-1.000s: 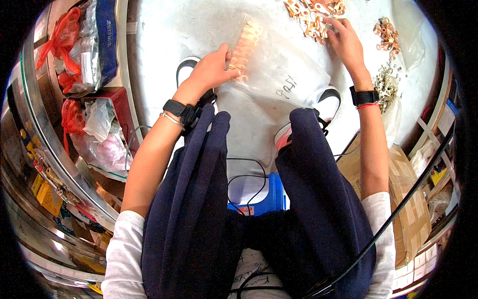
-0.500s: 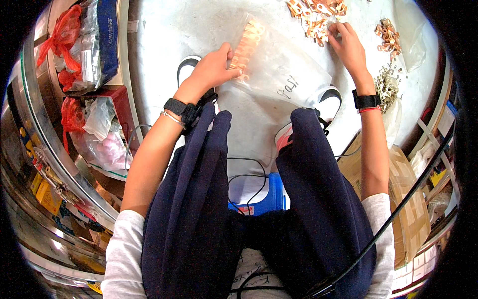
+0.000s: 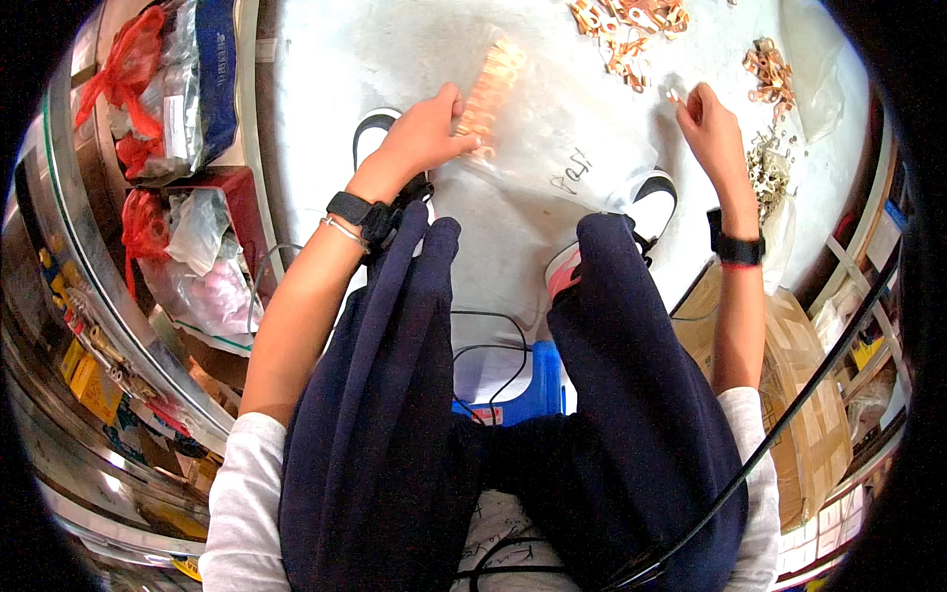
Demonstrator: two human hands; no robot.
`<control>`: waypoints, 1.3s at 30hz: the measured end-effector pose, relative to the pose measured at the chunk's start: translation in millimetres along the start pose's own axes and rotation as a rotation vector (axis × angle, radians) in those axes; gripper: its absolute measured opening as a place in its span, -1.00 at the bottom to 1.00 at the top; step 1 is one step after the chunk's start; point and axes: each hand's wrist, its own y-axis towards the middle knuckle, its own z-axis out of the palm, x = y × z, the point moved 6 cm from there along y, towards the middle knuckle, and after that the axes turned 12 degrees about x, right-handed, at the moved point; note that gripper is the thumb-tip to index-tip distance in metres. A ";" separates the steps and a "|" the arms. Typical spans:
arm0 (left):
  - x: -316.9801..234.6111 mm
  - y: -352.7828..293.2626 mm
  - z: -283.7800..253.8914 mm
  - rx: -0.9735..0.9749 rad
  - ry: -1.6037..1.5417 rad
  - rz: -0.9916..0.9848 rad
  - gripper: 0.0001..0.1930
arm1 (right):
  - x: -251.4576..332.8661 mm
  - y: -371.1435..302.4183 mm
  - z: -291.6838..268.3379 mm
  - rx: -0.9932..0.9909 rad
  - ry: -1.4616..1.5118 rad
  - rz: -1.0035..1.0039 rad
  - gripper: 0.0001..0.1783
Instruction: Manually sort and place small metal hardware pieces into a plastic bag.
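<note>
My left hand (image 3: 426, 133) rests at the near left edge of a clear plastic bag (image 3: 567, 118), its thumb and fingers curled against a neat row of copper cable lugs (image 3: 488, 91). Whether the lugs lie in the bag or on it, I cannot tell. Over the pale floor to the right, my right hand (image 3: 712, 123) pinches a small shiny piece (image 3: 675, 96), seemingly a copper cable lug, between thumb and forefinger. Just beyond it lies a loose pile of copper lugs (image 3: 631, 39).
Another heap of copper lugs (image 3: 768, 72) and a pile of small silvery parts (image 3: 768, 170) lie at the right. A cardboard box (image 3: 789, 365) stands beside my right leg. Shelving with plastic bags (image 3: 202, 237) lines the left. A blue stool (image 3: 545, 380) is beneath me.
My right hand has drawn back from the loose lug pile, toward me and slightly right, with a small piece in its fingertips. The left hand stays at the row.
</note>
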 end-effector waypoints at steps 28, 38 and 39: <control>3.2 2.3 1.2 0.061 -0.036 0.031 -0.50 | 116.6 -28.2 120.7 0.239 0.476 -0.840 -0.65; 0.8 0.8 -1.5 0.132 -0.074 0.017 -0.47 | 115.8 0.0 149.9 0.578 1.033 -0.204 -0.73; 0.0 1.1 -1.2 0.138 -0.062 0.025 -0.47 | 118.4 7.3 152.6 0.584 0.951 -0.219 -0.74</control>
